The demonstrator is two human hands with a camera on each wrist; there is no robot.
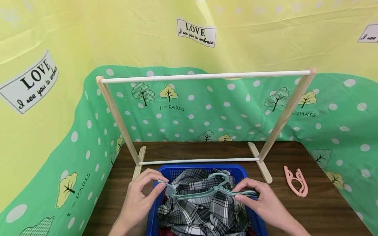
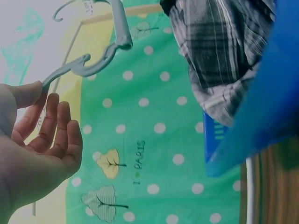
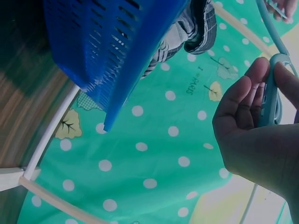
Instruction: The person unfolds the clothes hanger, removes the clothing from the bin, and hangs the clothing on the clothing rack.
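A teal folding clothes hanger point(image 1: 197, 195) is held up over the basket by both hands, its hook curving upward at the middle. My left hand point(image 1: 141, 196) pinches the tip of its left arm between thumb and fingers. At the other side my right hand point(image 1: 263, 200) grips the right arm, which looks folded back on itself in the right wrist view. Below the hanger, a grey, black and white plaid garment point(image 1: 203, 211) lies crumpled in a blue plastic basket point(image 1: 203, 166). Some dark red cloth point(image 1: 169, 232) shows beneath the plaid one.
Behind the basket stands a wooden rack with a white top rod point(image 1: 203, 76) and a white lower rod point(image 1: 198, 161). A pink folded hanger point(image 1: 305, 189) lies on the brown table point(image 1: 319, 213) to the right. Printed yellow and green cloth point(image 1: 230, 111) surrounds the table.
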